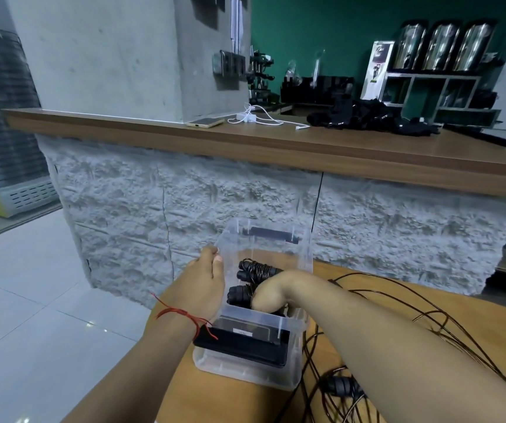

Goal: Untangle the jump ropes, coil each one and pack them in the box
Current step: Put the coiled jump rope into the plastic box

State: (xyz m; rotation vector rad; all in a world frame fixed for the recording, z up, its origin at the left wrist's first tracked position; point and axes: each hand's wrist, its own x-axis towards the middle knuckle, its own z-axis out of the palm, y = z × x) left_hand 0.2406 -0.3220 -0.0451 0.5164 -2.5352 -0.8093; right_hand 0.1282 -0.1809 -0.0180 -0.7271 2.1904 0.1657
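A clear plastic box [302, 254] with black latch handles stands on the wooden table [233, 401]. My left hand [207, 285] grips its left wall near the rim. My right hand [271, 296] reaches down inside the box, closed on a coiled jump rope [239, 296] with black handles. Another coiled rope with black handles [256, 268] lies deeper in the box. Loose thin black rope [413, 315] sprawls in loops over the table to the right. One of its black handles [341, 386] lies under my right forearm.
A stone-faced counter with a wooden top [245, 141] stands just beyond the table. On it are a phone [205, 122], a white charger cable [256, 117] and dark cloth [367, 116]. Tiled floor [32, 300] lies to the left.
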